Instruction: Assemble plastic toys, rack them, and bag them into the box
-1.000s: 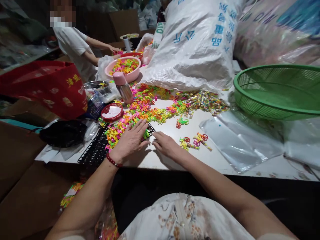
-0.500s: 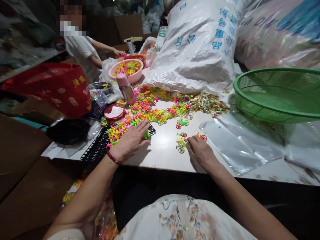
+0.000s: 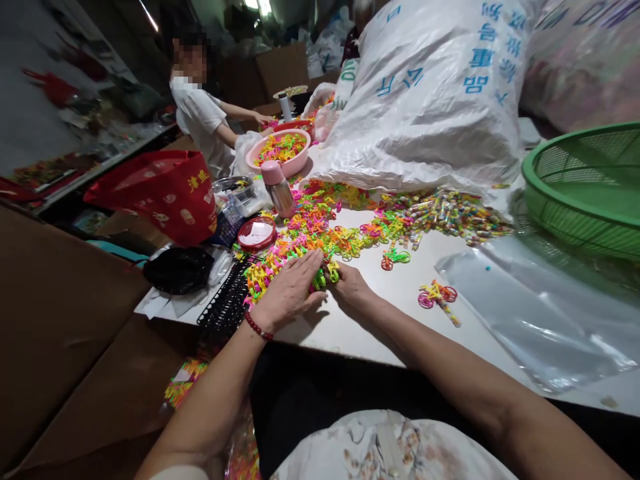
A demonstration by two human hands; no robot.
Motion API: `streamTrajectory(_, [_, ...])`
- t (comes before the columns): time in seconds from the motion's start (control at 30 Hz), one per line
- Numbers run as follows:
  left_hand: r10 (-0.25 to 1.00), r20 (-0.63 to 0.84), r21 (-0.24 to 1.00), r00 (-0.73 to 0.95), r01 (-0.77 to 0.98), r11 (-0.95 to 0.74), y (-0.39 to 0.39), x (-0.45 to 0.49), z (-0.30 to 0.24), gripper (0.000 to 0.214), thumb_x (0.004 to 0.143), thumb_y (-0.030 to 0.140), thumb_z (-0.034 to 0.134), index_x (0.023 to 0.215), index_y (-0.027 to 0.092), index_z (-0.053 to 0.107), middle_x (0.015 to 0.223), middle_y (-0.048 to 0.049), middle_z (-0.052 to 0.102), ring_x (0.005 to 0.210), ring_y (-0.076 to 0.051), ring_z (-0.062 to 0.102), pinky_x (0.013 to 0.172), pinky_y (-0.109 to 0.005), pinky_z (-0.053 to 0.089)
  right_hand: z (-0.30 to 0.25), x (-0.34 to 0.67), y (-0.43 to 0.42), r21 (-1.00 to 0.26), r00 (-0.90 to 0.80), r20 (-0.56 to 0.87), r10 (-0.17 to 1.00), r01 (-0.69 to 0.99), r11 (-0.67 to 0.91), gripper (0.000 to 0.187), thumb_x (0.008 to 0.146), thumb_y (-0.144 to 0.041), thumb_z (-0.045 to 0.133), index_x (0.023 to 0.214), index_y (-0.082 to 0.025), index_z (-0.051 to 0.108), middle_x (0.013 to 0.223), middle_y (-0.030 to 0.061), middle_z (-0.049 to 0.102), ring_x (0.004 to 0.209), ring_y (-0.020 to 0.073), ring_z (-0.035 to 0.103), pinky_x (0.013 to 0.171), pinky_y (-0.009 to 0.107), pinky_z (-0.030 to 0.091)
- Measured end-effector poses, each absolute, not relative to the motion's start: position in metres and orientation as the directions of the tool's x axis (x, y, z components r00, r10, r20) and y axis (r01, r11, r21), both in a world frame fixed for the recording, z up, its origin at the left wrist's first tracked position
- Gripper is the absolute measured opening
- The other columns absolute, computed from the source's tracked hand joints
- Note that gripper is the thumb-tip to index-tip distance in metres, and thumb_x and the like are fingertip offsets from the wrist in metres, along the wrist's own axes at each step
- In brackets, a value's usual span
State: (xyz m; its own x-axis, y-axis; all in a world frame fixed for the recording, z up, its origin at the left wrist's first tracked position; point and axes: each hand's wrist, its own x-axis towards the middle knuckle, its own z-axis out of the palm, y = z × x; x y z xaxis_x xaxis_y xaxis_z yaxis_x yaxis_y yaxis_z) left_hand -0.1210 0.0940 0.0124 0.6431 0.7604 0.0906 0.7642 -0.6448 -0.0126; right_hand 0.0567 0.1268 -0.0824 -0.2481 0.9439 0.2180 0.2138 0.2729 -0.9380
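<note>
My left hand [image 3: 290, 290] lies flat, fingers together, on a row of small coloured plastic toy bicycles standing in a black slotted tray [image 3: 225, 303] at the table's near edge. My right hand [image 3: 350, 285] is beside it, fingers pinched on a yellow-green toy bicycle [image 3: 331, 270] at the tray's right end. A heap of loose toy bicycles [image 3: 330, 220] spreads behind the hands. One green and red bicycle [image 3: 395, 257] stands alone, and a yellow and pink one [image 3: 437, 295] lies to the right on the white table [image 3: 380, 313].
A big white sack [image 3: 425, 100] lies at the back, a green mesh basket [image 3: 585, 187] at right over clear plastic bags [image 3: 540, 313]. Left: a red bag [image 3: 165, 190], black bag [image 3: 177, 269], small red basket [image 3: 256, 233], pink bottle [image 3: 277, 188], pink bowl [image 3: 280, 150]. Another person [image 3: 205, 120] works beyond.
My right hand went right to the small group of bicycles, took one, and has come back to the tray beside my left hand. The view has swung left.
</note>
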Motion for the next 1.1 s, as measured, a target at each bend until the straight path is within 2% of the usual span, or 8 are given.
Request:
streamTrajectory(0.1, [0.766,0.099,0.004,0.635,0.769,-0.639,0.095,-0.122,0.011,0.080,0.092,0.050,0.049,0.154,0.015,0.012,0.160,-0.0135,0.023,0.148,-0.023,0.021,0.120,-0.039,0.020,-0.085,0.054,0.131,-0.901,-0.282,0.242,0.928,0.290,0.323,0.014,0.075,-0.017,0.046,0.075,-0.016,0.060,0.072,-0.0002,0.060,0.067,0.0137,0.049,0.064,0.024,0.037])
streamTrajectory(0.27, [0.767,0.122,0.040,0.630,0.769,-0.638,0.095,-0.123,0.010,0.081,0.093,0.050,0.048,0.155,0.016,0.010,0.160,-0.0132,0.023,0.147,-0.023,0.024,0.119,-0.039,0.022,-0.083,0.058,0.136,-0.850,-0.373,0.263,0.890,0.348,0.396,0.018,0.075,-0.015,0.048,0.085,-0.016,0.063,0.079,0.0018,0.064,0.069,0.0145,0.051,0.066,0.025,0.038])
streamTrajectory(0.43, [0.772,0.090,0.000,0.629,0.775,-0.632,0.096,-0.120,0.012,0.078,0.093,0.055,0.046,0.155,0.020,0.014,0.161,-0.0108,0.020,0.148,-0.024,0.021,0.119,-0.042,0.023,-0.085,0.058,0.142,-0.828,-0.425,0.221,0.878,0.393,0.399,0.015,0.079,-0.023,0.054,0.088,-0.017,0.065,0.082,0.0043,0.067,0.070,0.0154,0.052,0.066,0.025,0.038])
streamTrajectory(0.6, [0.767,0.081,-0.041,0.637,0.771,-0.636,0.094,-0.115,0.014,0.073,0.091,0.055,0.050,0.152,0.026,0.024,0.161,-0.0075,0.020,0.148,-0.026,0.020,0.117,-0.045,0.026,-0.087,0.053,0.146,-0.811,-0.443,0.256,0.859,0.386,0.440,0.023,0.079,-0.023,0.058,0.099,-0.016,0.065,0.093,0.0058,0.068,0.078,0.0168,0.055,0.070,0.026,0.041])
streamTrajectory(0.77, [0.763,0.112,-0.042,0.637,0.770,-0.636,0.097,-0.117,0.009,0.071,0.091,0.053,0.050,0.151,0.023,0.027,0.160,-0.0088,0.023,0.147,-0.025,0.024,0.116,-0.045,0.030,-0.071,0.057,0.137,-0.746,-0.451,0.227,0.863,0.489,0.452,0.012,0.085,-0.016,0.054,0.090,-0.016,0.066,0.086,0.0035,0.066,0.076,0.0149,0.056,0.071,0.024,0.042])
streamTrajectory(0.93, [0.724,0.141,-0.066,0.676,0.736,-0.674,0.105,-0.121,0.000,0.073,0.091,0.055,0.049,0.151,0.019,0.027,0.159,-0.0115,0.025,0.148,-0.025,0.023,0.117,-0.044,0.029,-0.056,0.129,0.077,-0.617,-0.291,0.298,0.909,0.668,0.416,0.023,0.089,-0.022,0.058,0.111,-0.017,0.059,0.108,0.0094,0.060,0.091,0.0186,0.058,0.082,0.029,0.045])
streamTrajectory(1.03, [0.714,0.138,-0.079,0.686,0.727,-0.683,0.107,-0.122,-0.002,0.075,0.092,0.056,0.047,0.152,0.018,0.024,0.160,-0.0121,0.024,0.148,-0.024,0.022,0.117,-0.043,0.028,-0.056,0.195,0.032,-0.452,-0.056,0.262,0.963,0.875,0.173,0.015,0.092,-0.024,0.055,0.104,-0.016,0.059,0.105,0.0103,0.056,0.087,0.0206,0.059,0.076,0.031,0.046])
streamTrajectory(1.1, [0.713,0.127,-0.087,0.690,0.724,-0.685,0.106,-0.121,-0.001,0.073,0.093,0.055,0.045,0.152,0.019,0.023,0.160,-0.0110,0.023,0.148,-0.024,0.021,0.118,-0.043,0.027,-0.060,0.230,0.012,-0.352,0.087,0.219,0.972,0.936,-0.004,0.019,0.092,-0.030,0.056,0.104,-0.016,0.058,0.105,0.0107,0.055,0.083,0.0210,0.059,0.071,0.031,0.046])
